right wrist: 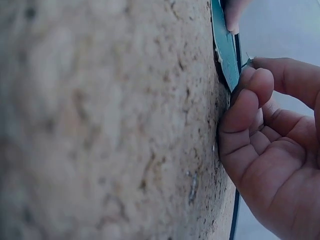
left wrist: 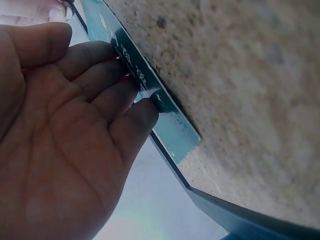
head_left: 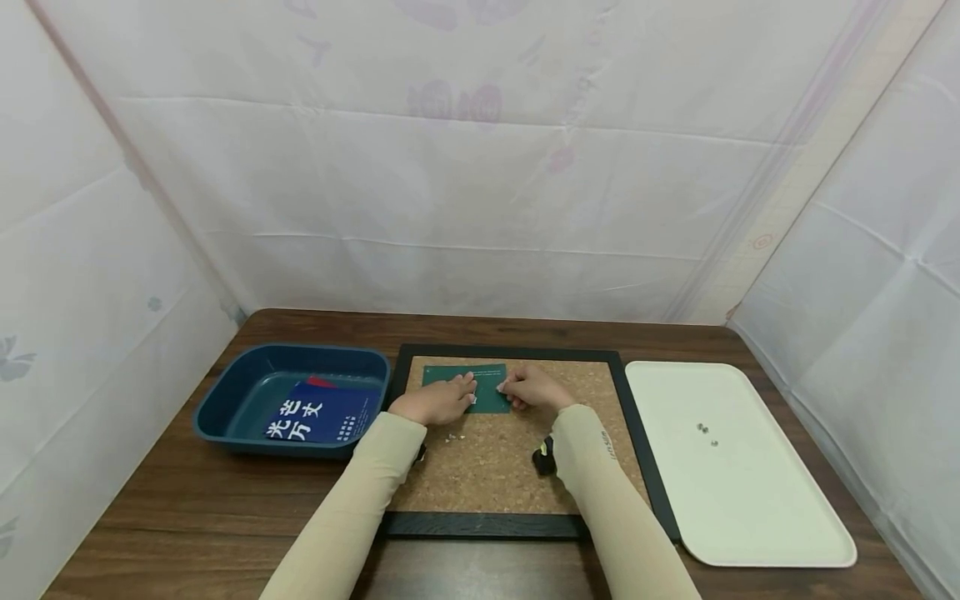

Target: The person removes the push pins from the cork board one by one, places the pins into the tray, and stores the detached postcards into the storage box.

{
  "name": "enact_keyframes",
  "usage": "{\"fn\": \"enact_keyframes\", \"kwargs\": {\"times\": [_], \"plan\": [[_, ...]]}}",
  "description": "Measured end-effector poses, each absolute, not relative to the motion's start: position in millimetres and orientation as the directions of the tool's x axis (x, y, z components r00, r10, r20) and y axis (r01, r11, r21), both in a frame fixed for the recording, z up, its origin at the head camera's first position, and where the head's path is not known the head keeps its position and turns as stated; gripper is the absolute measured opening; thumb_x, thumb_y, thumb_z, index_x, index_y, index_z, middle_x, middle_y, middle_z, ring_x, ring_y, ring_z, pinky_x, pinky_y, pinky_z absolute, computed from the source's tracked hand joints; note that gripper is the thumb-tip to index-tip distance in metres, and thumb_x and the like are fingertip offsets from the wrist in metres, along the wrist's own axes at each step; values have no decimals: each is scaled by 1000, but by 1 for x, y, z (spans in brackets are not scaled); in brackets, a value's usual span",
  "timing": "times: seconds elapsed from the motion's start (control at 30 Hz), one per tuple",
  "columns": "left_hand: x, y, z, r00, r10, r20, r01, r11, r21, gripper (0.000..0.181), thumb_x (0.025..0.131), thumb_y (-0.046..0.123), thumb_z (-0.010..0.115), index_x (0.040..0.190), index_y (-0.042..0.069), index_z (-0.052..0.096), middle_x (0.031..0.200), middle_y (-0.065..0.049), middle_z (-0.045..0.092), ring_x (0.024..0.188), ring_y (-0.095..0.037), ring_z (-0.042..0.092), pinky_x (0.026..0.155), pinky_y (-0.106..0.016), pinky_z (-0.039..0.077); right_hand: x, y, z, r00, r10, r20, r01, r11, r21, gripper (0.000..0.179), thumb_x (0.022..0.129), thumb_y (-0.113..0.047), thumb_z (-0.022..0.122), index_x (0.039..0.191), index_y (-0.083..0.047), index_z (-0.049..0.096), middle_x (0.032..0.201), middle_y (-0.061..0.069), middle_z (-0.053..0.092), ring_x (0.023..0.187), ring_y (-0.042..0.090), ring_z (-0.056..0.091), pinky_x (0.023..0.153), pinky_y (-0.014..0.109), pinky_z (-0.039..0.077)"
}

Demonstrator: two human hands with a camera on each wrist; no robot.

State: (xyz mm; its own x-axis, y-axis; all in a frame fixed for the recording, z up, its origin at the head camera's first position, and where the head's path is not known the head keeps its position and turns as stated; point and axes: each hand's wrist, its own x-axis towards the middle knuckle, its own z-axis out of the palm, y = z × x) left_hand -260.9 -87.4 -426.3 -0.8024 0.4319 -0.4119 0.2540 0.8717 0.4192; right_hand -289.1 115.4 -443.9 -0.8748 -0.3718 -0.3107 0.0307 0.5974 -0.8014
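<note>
A green card point(head_left: 489, 402) with light print lies on the cork board point(head_left: 495, 475). My left hand point(head_left: 438, 402) rests its extended fingertips on the card's middle; the left wrist view shows its palm point(left wrist: 65, 135) and the card point(left wrist: 175, 132) beyond the fingers. At the card's right edge, my right hand point(head_left: 536, 389) pinches a small clear push pin point(right wrist: 250, 61) between thumb and index finger, the other fingers curled in. The pin is mostly hidden by the fingertips. Several tiny clear pieces point(head_left: 454, 437) lie on the cork below the left hand.
A blue basin point(head_left: 247, 358) at the left holds a dark blue printed booklet point(head_left: 337, 412) and something red. To the right stands a white tray point(head_left: 750, 500) with a few small clear pieces point(head_left: 702, 428). A black frame point(head_left: 480, 525) edges the board.
</note>
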Motion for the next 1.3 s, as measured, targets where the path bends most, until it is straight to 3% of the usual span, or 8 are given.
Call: {"fn": "enact_keyframes", "kwargs": {"times": [0.4, 0.77, 1.3], "plan": [[-262, -87, -427, -799, 444, -405, 265, 865, 425, 51, 106, 33, 33, 153, 14, 26, 162, -5, 13, 149, -26, 14, 120, -48, 20, -288, 124, -442, -867, -396, -303, 6, 599, -801, 25, 98, -15, 54, 74, -8, 56, 65, -1, 51, 58, 10, 47, 57, 22, 44], [-261, -87, -426, -796, 451, -403, 271, 862, 428, 51, 106, 30, 33, 153, 11, 24, 162, -7, 12, 150, -26, 13, 120, -48, 18, -288, 149, -434, -884, -379, -275, -25, 626, -780, 20, 96, -11, 50, 97, -1, 67, 70, 0, 56, 62, 11, 49, 59, 22, 42], [-262, -88, -429, -790, 457, -408, 273, 859, 434, 52, 106, 32, 32, 154, 13, 24, 162, -6, 11, 150, -25, 12, 121, -47, 18, -280, 187, -424, -887, -356, -294, 35, 584, -811, 23, 98, -19, 53, 84, -2, 58, 68, 1, 51, 63, 17, 42, 61, 28, 37]]}}
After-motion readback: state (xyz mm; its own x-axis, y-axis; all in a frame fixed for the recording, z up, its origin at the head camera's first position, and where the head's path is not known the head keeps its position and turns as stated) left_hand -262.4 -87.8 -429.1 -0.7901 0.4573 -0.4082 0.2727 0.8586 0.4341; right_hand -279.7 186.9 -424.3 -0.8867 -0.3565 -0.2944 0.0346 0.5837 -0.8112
